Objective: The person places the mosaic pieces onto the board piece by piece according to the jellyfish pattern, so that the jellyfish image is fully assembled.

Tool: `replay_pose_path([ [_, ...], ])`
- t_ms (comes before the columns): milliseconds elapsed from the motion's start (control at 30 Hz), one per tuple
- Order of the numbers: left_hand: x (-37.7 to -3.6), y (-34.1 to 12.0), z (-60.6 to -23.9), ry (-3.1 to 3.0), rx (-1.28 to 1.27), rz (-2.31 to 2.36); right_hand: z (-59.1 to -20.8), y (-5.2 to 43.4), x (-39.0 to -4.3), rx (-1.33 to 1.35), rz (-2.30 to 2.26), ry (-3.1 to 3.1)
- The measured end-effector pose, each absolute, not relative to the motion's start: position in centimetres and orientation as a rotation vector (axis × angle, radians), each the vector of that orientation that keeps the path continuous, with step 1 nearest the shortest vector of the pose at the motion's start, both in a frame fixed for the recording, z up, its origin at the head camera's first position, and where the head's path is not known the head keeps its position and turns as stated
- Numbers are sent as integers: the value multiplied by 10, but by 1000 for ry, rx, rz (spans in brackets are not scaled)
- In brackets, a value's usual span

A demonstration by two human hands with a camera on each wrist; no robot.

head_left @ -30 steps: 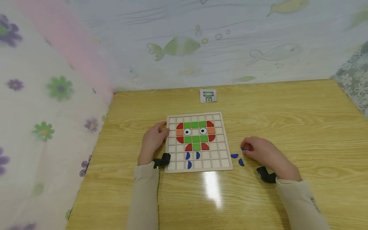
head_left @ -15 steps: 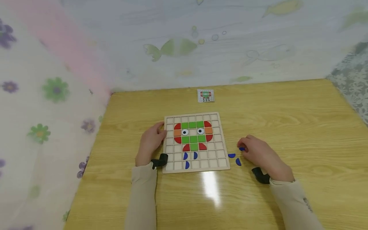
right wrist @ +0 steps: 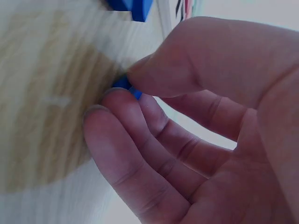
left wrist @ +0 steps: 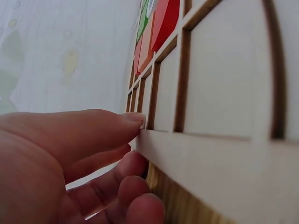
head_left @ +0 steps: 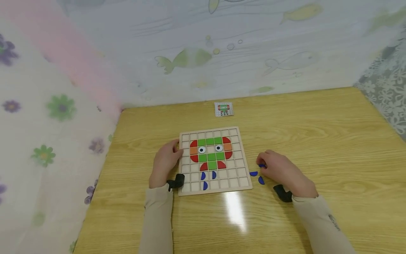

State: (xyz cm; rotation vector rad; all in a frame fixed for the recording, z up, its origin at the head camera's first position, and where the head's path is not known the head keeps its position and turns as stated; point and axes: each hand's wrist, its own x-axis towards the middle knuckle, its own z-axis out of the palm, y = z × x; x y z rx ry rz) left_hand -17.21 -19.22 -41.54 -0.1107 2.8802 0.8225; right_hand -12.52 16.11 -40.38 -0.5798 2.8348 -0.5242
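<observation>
A wooden grid board (head_left: pixel 247 181) carries red, green and orange pieces, two eye discs and several blue half-circles in its lower cells. My left hand (head_left: pixel 165 162) grips the board's left edge; in the left wrist view the thumb (left wrist: pixel 105 126) lies on the rim with fingers curled below it. To the right of the board, my right hand (head_left: pixel 282 171) pinches a blue half-circle piece (right wrist: pixel 122 83) between thumb and fingers, low over the table. Two loose blue half-circles, one (head_left: pixel 253 174) by the board's edge and another (head_left: pixel 261 180) nearer me, lie beside that hand.
A small picture card (head_left: pixel 223 109) lies behind the board, showing a similar coloured figure on a grid. The wood-grain table (head_left: pixel 301 127) meets a fish-patterned wall covering (head_left: pixel 241 67) at the back. A flowered covering (head_left: pixel 73 148) hangs along the left side.
The camera view has shifted slightly, so everything sits a little differently in frame. My right hand keeps its pinch on the blue piece with little movement; the left stays on the board.
</observation>
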Motion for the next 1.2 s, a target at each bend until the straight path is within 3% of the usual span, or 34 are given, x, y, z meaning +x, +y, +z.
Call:
replay_pose_path([
  [633,-169,-194,-417,2831,-161,809,-398,159,-146,-489,-785,2559],
  [1200,-176,-196,-421,2927,-17,817,-406,92,-136,-631,-1030,2518],
])
